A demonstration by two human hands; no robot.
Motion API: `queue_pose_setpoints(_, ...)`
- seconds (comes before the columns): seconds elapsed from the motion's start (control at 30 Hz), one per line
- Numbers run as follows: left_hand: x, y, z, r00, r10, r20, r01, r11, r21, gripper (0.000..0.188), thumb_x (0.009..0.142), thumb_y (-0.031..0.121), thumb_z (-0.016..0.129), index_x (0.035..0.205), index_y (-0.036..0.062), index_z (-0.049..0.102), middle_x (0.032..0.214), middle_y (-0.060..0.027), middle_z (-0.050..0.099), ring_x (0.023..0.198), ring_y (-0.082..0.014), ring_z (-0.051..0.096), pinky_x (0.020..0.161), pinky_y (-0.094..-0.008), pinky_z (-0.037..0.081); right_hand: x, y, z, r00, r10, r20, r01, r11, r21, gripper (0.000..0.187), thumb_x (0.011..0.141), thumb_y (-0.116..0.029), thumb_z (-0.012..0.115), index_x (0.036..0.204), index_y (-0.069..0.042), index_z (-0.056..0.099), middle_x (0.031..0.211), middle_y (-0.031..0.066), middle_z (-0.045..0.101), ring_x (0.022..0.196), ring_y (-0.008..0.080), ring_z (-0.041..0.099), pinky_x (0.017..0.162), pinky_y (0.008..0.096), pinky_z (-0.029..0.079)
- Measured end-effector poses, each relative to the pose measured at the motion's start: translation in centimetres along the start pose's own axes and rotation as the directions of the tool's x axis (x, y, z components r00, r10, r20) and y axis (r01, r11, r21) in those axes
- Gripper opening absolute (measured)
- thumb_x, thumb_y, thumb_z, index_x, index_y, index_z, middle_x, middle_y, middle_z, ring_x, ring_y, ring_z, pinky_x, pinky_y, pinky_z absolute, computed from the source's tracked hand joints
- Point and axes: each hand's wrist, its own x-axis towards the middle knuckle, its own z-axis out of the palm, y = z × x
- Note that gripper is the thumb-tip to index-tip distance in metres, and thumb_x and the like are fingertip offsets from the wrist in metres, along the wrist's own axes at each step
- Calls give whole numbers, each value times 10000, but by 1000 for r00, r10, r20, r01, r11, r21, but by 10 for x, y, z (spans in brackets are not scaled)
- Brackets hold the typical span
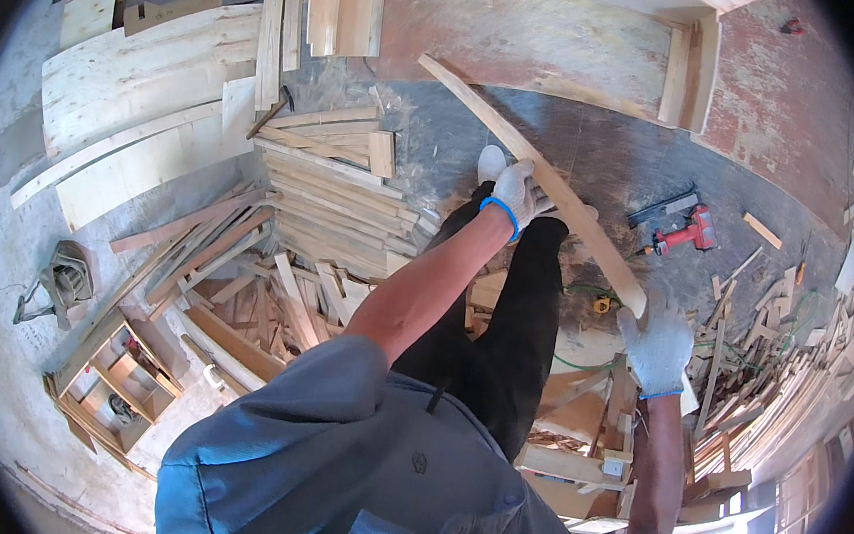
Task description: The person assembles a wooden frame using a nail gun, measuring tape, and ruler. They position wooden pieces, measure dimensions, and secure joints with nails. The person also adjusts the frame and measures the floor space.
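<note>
Grey fabric shirt lies nearest. White-gloved right hand touches near end of long, pale wooden board; closure cannot be told. White-gloved left hand clamps board's middle. Apparent step: positioning; next move likely requires two-handed support.

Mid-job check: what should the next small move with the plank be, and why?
I'd probably settle the right hand firmly on the near end of the plank: the left hand grips it around the middle, while the right is at that end, and whether its fingers have a hold isn't clear.
</note>
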Motion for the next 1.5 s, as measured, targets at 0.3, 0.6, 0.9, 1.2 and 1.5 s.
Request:
queue_pose_setpoints(0.3, 129, 73, -43, 989, 146, -20, -147, 985, -89, 303, 1064, 293, 392, 1241, 75, 506, 1249, -164, 550, 1181, -351, 566, 1024, -567, 490, 167, -21, 73, 973, -109, 204, 156, 962, -226, 572, 823, -338, 776, 1268, -40, 573, 997, 166, 656, 883, 354, 686, 736, 483, 557)
queue_pose_setpoints(0.6, 266, 141, -80, 978, 205, 34, -201, 975, -97, 336, 1072, 295, 381, 1261, 48, 507, 1281, -184, 551, 1205, -361, 556, 1039, -570, 476, 332, 8, 182, 933, -355, 55, 359, 916, -182, 509, 807, -284, 777, 1246, -90, 606, 965, 175, 682, 908, 381, 683, 761, 504, 542)
queue_pose_setpoints(0.9, 359, 155, -103, 922, 313, 227, -374, 572, 730, 249, 1001, 244, 506, 1076, 28, 607, 916, -169, 694, 800, -337, 709, 753, -492, 578, 436, 76, 243, 944, -318, 85, 329, 910, -253, 492, 809, -283, 780, 1219, -75, 605, 979, 178, 666, 924, 387, 664, 802, 505, 521)
queue_pose_setpoints(1.2, 353, 178, -73, 230, 477, 848, -416, -740, 529, 284, 861, 217, 653, 1096, 57, 666, 1110, -183, 648, 1068, -403, 607, 967, -507, 471, 514, 93, 284, 953, -296, 56, 301, 931, -204, 528, 851, -257, 759, 1321, -101, 577, 1173, 201, 668, 1073, 402, 655, 901, 484, 528)
queue_pose_setpoints(1.5, 415, 204, -75, 299, 210, 931, -319, -897, 305, 514, 834, 157, 700, 1329, 58, 607, 1294, -189, 602, 1223, -397, 545, 1067, -504, 429, 553, 107, 320, 918, -373, -134, 322, 900, -294, 346, 834, -181, 727, 1120, -12, 633, 1106, 196, 623, 1069, 363, 616, 943, 482, 495)
